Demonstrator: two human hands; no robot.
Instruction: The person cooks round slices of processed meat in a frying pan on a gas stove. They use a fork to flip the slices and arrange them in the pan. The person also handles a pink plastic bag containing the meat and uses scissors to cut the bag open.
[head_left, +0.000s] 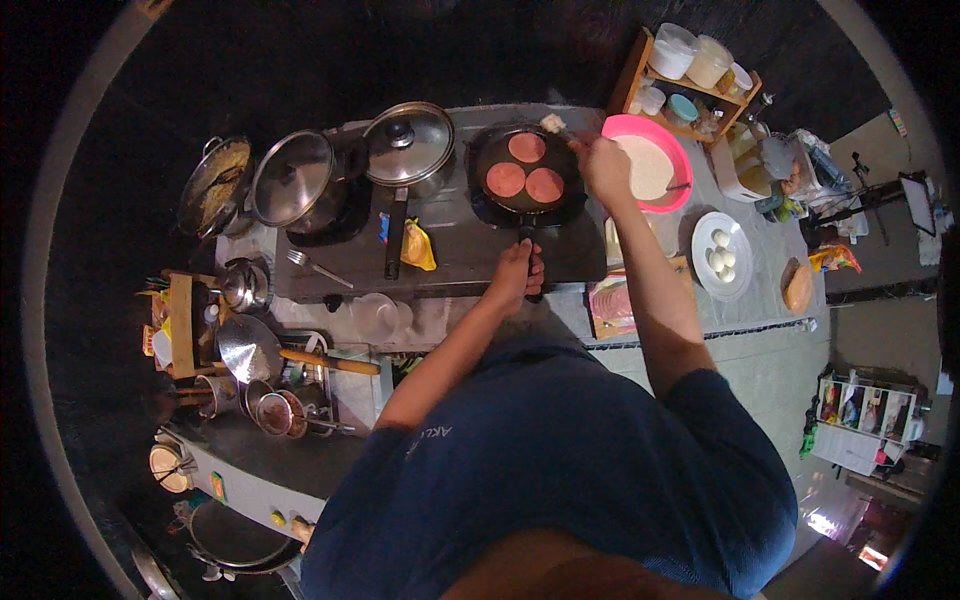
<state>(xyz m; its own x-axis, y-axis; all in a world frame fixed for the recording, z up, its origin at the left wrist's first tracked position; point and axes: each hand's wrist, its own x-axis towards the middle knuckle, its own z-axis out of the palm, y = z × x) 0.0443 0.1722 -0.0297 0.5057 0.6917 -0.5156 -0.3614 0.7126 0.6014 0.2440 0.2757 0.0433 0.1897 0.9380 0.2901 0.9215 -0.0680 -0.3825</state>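
My left hand (514, 276) is closed around the black handle of a frying pan (524, 206) on the stove. Three round pink slices of meat (526, 148) lie flat in the pan. Over the pan's upper right edge, my right hand (602, 169) grips a dark utensil, its kind unclear, with a small pale lump (553, 123) at its tip. Right beside that hand stands a pink basin (683, 165) holding a pale, grainy-looking content. Further right, a plate (705, 270) bears several white, egg-like pieces (721, 256). More pink slices (613, 302) lie on a board near the counter's front edge.
Left of the pan stand a lidded saucepan (409, 146) and a pot with a glass lid (294, 178). A fork (319, 268) and a yellow packet (418, 246) lie on the stove top. A wooden rack (637, 71) with jars is at the upper right.
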